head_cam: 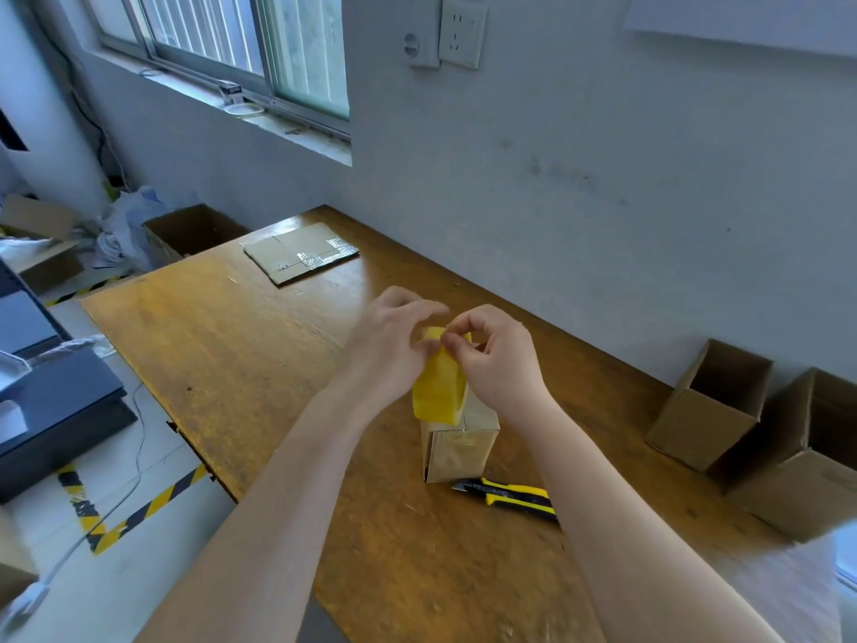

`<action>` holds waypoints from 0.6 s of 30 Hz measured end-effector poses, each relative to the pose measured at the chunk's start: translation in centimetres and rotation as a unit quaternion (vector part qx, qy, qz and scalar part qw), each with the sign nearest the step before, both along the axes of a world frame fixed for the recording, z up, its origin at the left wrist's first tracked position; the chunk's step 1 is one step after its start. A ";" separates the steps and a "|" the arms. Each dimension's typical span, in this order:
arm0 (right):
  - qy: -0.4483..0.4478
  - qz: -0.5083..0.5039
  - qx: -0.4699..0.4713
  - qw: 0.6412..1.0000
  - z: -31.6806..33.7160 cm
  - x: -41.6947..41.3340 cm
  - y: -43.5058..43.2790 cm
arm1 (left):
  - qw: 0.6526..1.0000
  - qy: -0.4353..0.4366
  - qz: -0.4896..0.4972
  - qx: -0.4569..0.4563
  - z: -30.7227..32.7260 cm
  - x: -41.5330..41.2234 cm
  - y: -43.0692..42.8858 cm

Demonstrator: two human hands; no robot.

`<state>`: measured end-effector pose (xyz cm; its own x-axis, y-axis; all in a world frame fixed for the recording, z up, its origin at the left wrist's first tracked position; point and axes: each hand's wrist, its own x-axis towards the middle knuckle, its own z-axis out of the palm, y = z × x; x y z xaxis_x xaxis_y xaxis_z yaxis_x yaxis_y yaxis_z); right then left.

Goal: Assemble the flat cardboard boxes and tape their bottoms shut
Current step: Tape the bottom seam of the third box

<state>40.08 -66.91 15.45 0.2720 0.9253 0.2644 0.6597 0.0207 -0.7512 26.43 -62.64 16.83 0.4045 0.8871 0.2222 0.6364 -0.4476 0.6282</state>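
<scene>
Two hands meet over the middle of your worn wooden table (232, 364). Your left hand (394, 345) curls round the yellow tape roll (440, 387), and your right hand (501, 364) pinches thumb and forefinger together at its top edge. The roll sits over a small upright box (459, 450); you cannot tell if they touch. A knife (510, 496) lies just beside that box. A flat box (297, 252) lies at the far end, near the grey wall (603, 178). Two open boxes (709, 406) sit at your right. A socket (461, 32) is on the wall beside a window (222, 44). Floor stripes (139, 508) run left of the table.
</scene>
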 end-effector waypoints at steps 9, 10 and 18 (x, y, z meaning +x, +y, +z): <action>0.024 -0.026 0.059 0.998 -0.4 0.6 -1.4 | 0.993 -0.051 0.049 0.097 -0.3 1.7 -0.5; 0.062 -0.034 0.032 0.997 -0.7 0.5 -1.7 | 0.993 -0.056 0.061 0.083 -0.4 2.0 -0.6; 0.139 0.026 -0.056 0.988 -1.9 3.3 -2.6 | 0.975 -0.165 0.119 -0.090 -2.2 1.5 0.4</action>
<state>43.39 -69.51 13.59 0.2701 0.9595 0.0805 0.4276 -0.0446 -0.9029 27.96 -62.22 14.68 0.1145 0.9839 0.1375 0.4581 -0.1751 0.8715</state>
